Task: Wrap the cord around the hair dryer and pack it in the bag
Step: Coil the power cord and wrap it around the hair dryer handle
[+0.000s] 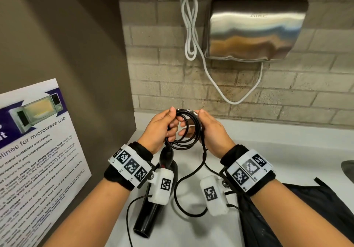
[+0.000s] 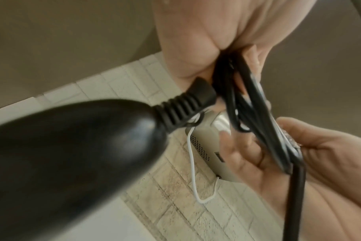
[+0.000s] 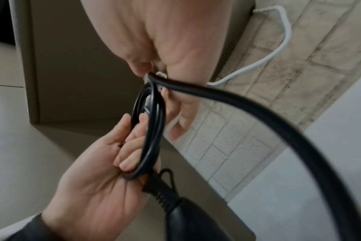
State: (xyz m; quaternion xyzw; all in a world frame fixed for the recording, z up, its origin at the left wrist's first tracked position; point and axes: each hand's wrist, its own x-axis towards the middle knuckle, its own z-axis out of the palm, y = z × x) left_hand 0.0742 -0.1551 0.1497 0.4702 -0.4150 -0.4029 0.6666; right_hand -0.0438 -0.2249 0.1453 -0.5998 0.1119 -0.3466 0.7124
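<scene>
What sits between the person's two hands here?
The coiled black cord, held by the left hand and right hand; clearest in the head view.

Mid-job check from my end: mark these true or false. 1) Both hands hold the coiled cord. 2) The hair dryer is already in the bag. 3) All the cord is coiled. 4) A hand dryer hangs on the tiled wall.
1) True: left hand and right hand grip the cord.
2) False: the hair dryer hangs outside; the bag lies on the counter.
3) False: a loose length trails down.
4) True: hand dryer.
</scene>
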